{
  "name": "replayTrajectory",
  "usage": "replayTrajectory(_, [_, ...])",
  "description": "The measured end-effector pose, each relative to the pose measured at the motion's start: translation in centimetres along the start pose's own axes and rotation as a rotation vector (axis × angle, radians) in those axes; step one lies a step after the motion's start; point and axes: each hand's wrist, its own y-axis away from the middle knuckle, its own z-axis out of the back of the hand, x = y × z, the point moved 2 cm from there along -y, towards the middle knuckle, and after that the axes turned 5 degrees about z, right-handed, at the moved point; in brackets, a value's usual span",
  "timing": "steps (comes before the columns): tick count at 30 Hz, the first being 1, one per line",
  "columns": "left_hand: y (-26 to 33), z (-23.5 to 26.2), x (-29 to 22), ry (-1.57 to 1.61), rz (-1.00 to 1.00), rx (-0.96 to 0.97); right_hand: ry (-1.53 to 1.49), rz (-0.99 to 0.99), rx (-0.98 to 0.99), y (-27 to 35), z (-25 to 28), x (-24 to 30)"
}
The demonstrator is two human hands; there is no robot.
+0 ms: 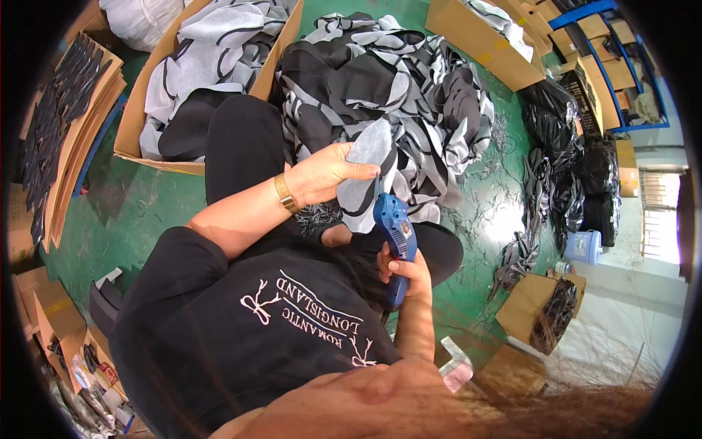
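Note:
My left hand (322,175) pinches a pale grey, rounded fabric piece with black edging (371,143) between thumb and fingers. More pale fabric hangs below the thumb; whether it belongs to the same piece I cannot tell. Wrapped round the handle of a blue handheld power cutter (395,223) is my right hand (406,271). The cutter's narrow tip points up at the fabric, close by my left thumb. Just beyond both hands lies a big heap of black and grey fabric pieces (365,80).
A cardboard box (135,143) of similar pieces stands left of the heap, another box (482,36) at the far right. Thin trimmings (497,139) litter the green floor. Black plastic bags (552,117), a pale blue bucket (583,247) and an open carton (523,307) line the right side.

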Motion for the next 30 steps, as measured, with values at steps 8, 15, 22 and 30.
replayTrajectory(8, [0.3,-0.5,0.3,-0.028,-0.056,-0.015,-0.160,0.014,0.004,-0.6,-1.3,-0.9])
replayTrajectory(15, [0.3,-0.5,0.9,-0.045,-0.040,0.055,-0.255,0.089,0.021,-1.9,-0.5,-0.7])
replayTrajectory(22, [0.5,-0.7,2.6,-0.183,0.007,0.052,0.403,0.360,-0.310,-4.5,-2.3,5.4])
replayTrajectory(30, [-0.3,0.4,2.4,-0.231,-0.116,-0.130,0.570,0.359,-0.281,-6.7,-3.2,3.9])
